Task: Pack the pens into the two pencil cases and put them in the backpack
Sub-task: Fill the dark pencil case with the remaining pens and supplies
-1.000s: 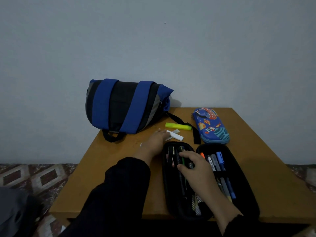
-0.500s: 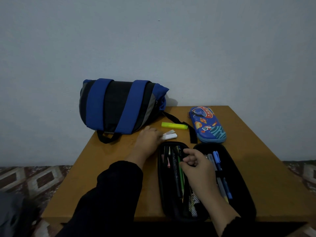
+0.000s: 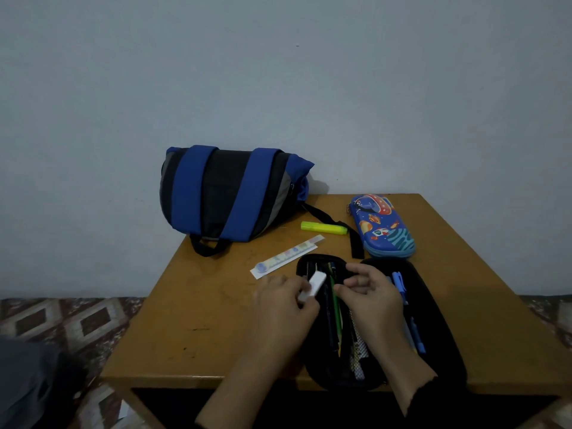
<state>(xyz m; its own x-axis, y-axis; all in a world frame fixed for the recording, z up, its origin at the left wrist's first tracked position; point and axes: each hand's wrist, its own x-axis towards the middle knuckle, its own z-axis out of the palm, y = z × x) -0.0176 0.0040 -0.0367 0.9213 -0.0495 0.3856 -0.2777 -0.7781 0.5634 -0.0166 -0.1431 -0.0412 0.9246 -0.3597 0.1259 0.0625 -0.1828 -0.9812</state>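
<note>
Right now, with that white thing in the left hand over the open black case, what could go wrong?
1. The white eraser is only pinched by the left hand; it could slip and land among the pens.
2. The black case overhangs the near edge of the table; a nudge might tip it off.
3. The highlighter and ruler lie outside and could be forgotten.

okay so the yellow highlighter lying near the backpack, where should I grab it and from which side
Pinch the yellow highlighter across its middle, coming down from above. It lies flat on the table, long axis left to right, with bare wood in front and behind. Avoid its right end, where the backpack's black strap crosses close by.
</note>
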